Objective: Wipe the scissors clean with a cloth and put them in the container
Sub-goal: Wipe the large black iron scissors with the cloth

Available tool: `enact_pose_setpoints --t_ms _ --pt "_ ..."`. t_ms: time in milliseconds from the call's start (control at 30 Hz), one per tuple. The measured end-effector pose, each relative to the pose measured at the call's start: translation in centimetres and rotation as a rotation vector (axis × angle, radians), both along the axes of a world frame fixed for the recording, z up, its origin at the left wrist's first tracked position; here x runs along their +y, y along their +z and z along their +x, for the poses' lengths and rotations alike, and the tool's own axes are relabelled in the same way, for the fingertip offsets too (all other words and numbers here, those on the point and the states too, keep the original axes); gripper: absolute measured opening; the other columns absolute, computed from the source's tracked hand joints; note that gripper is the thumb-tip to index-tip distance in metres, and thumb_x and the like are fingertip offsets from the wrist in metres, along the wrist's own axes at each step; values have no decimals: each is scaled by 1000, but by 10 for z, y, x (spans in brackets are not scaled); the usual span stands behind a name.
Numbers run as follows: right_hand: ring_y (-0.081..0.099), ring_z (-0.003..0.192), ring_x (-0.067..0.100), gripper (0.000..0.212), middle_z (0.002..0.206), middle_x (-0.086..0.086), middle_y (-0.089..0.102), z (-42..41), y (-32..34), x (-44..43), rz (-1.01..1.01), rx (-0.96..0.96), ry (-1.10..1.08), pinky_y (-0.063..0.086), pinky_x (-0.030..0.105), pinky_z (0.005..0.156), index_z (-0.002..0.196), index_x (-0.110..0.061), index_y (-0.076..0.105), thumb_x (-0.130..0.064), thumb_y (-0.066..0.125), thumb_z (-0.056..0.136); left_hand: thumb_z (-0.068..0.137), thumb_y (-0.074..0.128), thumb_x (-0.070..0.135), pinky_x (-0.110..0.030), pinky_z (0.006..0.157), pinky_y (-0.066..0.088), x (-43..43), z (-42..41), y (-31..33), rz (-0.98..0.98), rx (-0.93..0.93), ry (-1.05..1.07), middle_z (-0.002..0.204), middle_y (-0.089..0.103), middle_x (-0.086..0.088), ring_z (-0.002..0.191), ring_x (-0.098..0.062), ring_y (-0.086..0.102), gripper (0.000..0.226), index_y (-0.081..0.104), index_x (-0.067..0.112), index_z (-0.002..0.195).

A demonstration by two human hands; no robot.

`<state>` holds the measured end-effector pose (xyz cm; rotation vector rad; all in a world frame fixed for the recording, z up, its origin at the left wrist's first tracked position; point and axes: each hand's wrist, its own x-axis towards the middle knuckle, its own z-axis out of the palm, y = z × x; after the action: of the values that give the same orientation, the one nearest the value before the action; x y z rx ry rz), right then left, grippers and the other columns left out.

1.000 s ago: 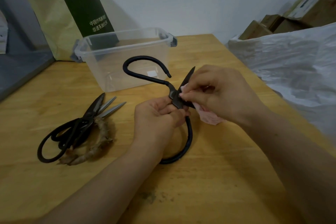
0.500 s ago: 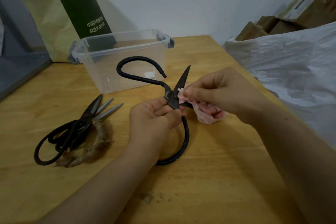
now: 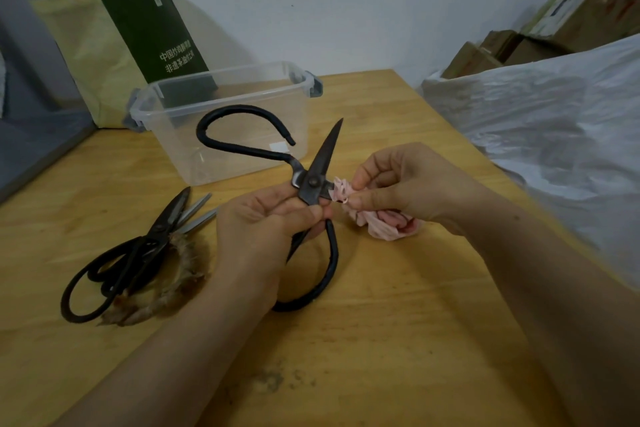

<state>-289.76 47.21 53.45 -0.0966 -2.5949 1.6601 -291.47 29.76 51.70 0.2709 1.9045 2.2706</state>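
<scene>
Black iron scissors (image 3: 313,180) with large loop handles are held above the wooden table, blades spread apart. My left hand (image 3: 263,229) grips them just below the pivot. My right hand (image 3: 398,184) pinches a crumpled pink cloth (image 3: 377,218) against the lower blade, right beside the pivot. The upper blade points up and right, bare. The clear plastic container (image 3: 166,114) stands behind the scissors with nothing in it.
Several other scissors (image 3: 138,246) lie in a pile on a fibre ring (image 3: 173,288) at the left. A green and yellow paper bag (image 3: 114,45) leans on the wall. A white plastic sheet (image 3: 554,135) and cardboard boxes (image 3: 519,45) crowd the right side.
My right hand slid the cloth off the upper blade and down toward the pivot, exposing that blade. The scissors rose slightly in my left hand.
</scene>
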Motion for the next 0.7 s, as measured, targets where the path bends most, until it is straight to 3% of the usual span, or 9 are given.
enact_pose_setpoints --t_ms 167,267,400,467,533,600,667,700 --pt "65 63 12 15 71 6 71 0 0 7 46 -3 -31 53 20 59 81 -10 66 -6 78 72 78 62 -10 -23 68 59 -8 -3 7 21 -32 59 84 74 -13 81 -20 72 21 71 2 93" --pt "61 51 6 12 59 -1 67 2 -4 11 74 -37 -94 45 14 43 77 -9 65 -4 76 75 83 60 -3 -25 75 58 -24 -18 17 106 -19 174 88 75 -7 87 -16 71 15 71 5 89" --pt "64 62 15 11 67 4 70 -4 -4 5 -57 51 -208 51 27 58 77 -13 65 -7 74 78 82 62 -6 -25 76 58 -24 -21 14 71 34 179 85 74 -10 85 -18 72 19 71 3 96" --pt "65 61 12 8 71 5 71 -2 2 0 -171 75 -213 50 22 53 82 -12 64 -8 70 82 81 62 -9 -24 74 58 -17 -17 12 50 98 160 84 74 -11 82 -18 72 22 70 3 99" --pt "64 61 11 5 78 9 72 0 6 0 -260 40 -199 48 20 51 85 -12 63 -10 68 83 81 63 -8 -21 73 57 -14 -17 12 11 187 179 82 74 -8 81 -15 72 26 70 11 97" --pt "63 72 23 5 87 16 70 2 9 3 -322 -1 -180 50 32 65 86 -12 64 -12 68 82 81 66 -3 -17 75 56 -17 -20 8 -151 346 253 81 73 5 83 -6 70 33 67 26 97" --pt "59 78 30 4 87 17 67 4 12 3 -370 -25 -130 47 40 73 85 -13 67 -9 66 82 83 67 2 -12 76 53 -20 -21 5 -392 625 360 85 66 22 82 1 67 41 60 34 108" --pt "58 79 29 8 88 16 66 5 13 2 -389 -42 -89 47 39 72 83 -12 68 -6 64 83 85 66 3 -12 73 52 -22 -22 4 -506 785 401 86 64 22 79 -1 66 43 58 33 114"
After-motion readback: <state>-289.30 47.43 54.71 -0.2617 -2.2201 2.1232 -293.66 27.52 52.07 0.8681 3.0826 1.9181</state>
